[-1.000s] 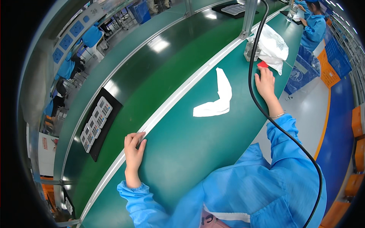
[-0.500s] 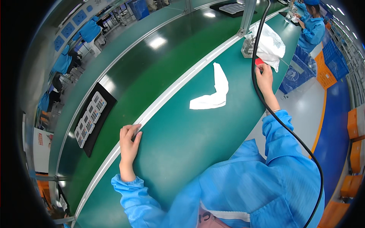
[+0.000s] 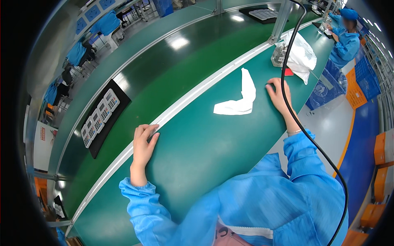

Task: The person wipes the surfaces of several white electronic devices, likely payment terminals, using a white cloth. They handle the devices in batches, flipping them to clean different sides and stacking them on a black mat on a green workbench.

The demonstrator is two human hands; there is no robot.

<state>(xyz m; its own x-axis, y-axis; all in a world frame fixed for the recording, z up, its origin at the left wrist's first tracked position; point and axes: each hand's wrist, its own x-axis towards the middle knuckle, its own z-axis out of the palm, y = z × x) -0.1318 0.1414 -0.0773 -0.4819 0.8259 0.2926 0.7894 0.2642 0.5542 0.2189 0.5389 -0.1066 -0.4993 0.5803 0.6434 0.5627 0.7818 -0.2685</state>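
My left hand (image 3: 144, 143) rests on the white rail (image 3: 186, 99) along the far side of the green table, thumb and fingers apart, with nothing seen in it. Over the tabletop to the right, my right hand (image 3: 280, 97) is loosely curled, thumb and forefinger slightly apart; no held thing shows. A bent strip of white cloth or paper (image 3: 243, 101) lies just left of it. Beyond the right hand sit a small red piece (image 3: 288, 72), a clear container of metal parts (image 3: 279, 55) and a crumpled white plastic bag (image 3: 301, 53).
A black cable (image 3: 314, 141) hangs in front of my right forearm. Past the rail, a black tray (image 3: 107, 123) carries several white keypad devices on the green conveyor. A metal post (image 3: 280, 22) stands by the container. Another person (image 3: 345, 43) in blue works farther along, near blue and orange crates (image 3: 355, 88).
My right hand has left the red piece and come nearer, toward the white strip. My left hand stays on the rail. The whole view has shifted slightly.
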